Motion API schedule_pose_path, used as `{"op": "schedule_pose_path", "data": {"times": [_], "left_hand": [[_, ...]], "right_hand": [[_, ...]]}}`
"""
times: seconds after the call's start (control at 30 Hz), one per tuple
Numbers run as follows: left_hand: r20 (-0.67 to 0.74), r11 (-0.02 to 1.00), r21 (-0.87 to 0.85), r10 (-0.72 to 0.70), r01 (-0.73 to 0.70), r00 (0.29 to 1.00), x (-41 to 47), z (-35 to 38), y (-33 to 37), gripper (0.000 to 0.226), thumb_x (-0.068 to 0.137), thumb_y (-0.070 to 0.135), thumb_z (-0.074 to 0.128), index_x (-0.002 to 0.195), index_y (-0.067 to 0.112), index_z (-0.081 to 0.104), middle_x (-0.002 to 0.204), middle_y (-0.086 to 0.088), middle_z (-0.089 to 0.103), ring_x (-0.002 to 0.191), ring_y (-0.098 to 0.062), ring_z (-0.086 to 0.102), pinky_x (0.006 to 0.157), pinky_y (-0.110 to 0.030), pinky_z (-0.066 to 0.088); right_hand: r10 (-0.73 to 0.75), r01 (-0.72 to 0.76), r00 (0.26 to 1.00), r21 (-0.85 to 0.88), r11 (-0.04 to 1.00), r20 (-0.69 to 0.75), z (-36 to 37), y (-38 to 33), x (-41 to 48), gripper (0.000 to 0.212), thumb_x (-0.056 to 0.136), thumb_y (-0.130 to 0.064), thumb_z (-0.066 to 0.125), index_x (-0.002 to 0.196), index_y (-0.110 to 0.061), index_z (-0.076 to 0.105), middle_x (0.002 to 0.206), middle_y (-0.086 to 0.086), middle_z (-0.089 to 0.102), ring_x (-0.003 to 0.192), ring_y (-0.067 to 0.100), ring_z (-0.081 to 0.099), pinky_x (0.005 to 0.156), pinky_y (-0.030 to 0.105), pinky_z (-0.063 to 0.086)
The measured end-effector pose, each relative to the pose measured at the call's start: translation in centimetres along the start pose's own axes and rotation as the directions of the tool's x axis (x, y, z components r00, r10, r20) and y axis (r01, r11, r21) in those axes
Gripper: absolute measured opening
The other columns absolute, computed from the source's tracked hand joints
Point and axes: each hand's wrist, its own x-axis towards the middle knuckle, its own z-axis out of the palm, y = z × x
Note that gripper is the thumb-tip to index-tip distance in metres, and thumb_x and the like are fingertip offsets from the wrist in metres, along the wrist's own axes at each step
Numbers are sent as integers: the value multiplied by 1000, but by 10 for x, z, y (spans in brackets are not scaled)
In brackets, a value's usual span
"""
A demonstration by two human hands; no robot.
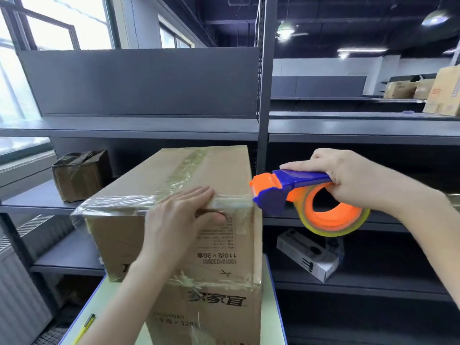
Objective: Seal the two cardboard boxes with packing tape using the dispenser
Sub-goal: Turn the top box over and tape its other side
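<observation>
Dispenser [293, 185] gripped by R hand [348, 175]; L hand [179, 215] flat on top box [204, 165] edge, prob. pressing tape [119, 204].

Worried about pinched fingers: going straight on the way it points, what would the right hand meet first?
Probably the near right corner of the upper box, through the dispenser; the left hand presses just beyond.

— Where does this one camera look from?
— From the person's head, wide-angle, facing forward and a little down; straight lines bow toward the edges.
— How near is it?
— Close in: the top cardboard box [154, 175] fills the lower middle. The left hand [179, 220] comes in from below, and the right hand [348, 178], holding the tape dispenser [293, 185], from the right.
— And beyond?
— Grey shelving [139, 128] straight ahead, a window [62, 18] upper left, a ceiling lamp [284, 31] upper right.
</observation>
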Motion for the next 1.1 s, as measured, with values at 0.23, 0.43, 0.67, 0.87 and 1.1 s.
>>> {"op": "schedule_pose_path", "data": {"times": [0.23, 0.43, 0.67, 0.87, 1.1], "left_hand": [[81, 995, 99, 17, -25, 997, -2, -3, 5, 51, 65, 54, 73, 110, 29, 70, 114, 12, 66, 104, -9, 63, 71, -24, 48], [121, 923, 307, 203, -231, 972, 1, 10, 29, 59, 65, 60, 75, 115, 31, 67, 100, 5, 73, 91, -17, 70, 59, -33, 57], [70, 907, 98, 404, -409, 912, 0, 34, 57, 43, 73, 35, 64, 110, 14, 71, 111, 2, 70, 102, -14, 67, 82, -30, 54], [31, 939, 18, 343, -343, 939, -4, 35, 53, 33, 75, 33, 66, 104, 19, 73, 107, 8, 70, 99, -10, 67, 76, -22, 52], [18, 963, -59, 264, -263, 964, -7, 28, 63, 42, 73, 29, 45, 103, 22, 74, 107, 10, 70, 102, -4, 64, 79, -15, 46]], "right_hand": [[50, -50, 999, 22, 999, -16, 7, 22, -22, 85, 78, 12, 41, 125, -58, 39, 88, -10, 43, 80, 9, 48, 75, 29, 44], [95, -94, 995, 14, 995, -26, 16, 37, -42, 85, 80, 11, 43, 129, -58, 33, 90, -11, 41, 80, 9, 46, 77, 31, 44], [91, -89, 995, 42, 995, -31, 33, 38, -43, 84, 80, 8, 45, 134, -54, 32, 96, -6, 43, 84, 12, 47, 76, 31, 45], [89, -89, 996, 64, 994, 5, 37, 38, -42, 84, 83, 7, 46, 133, -58, 28, 96, -6, 43, 83, 11, 47, 71, 26, 43], [118, -120, 993, 178, 977, 25, 46, 44, -48, 80, 83, 9, 48, 133, -52, 34, 93, -5, 46, 83, 15, 50, 72, 29, 44]]}}
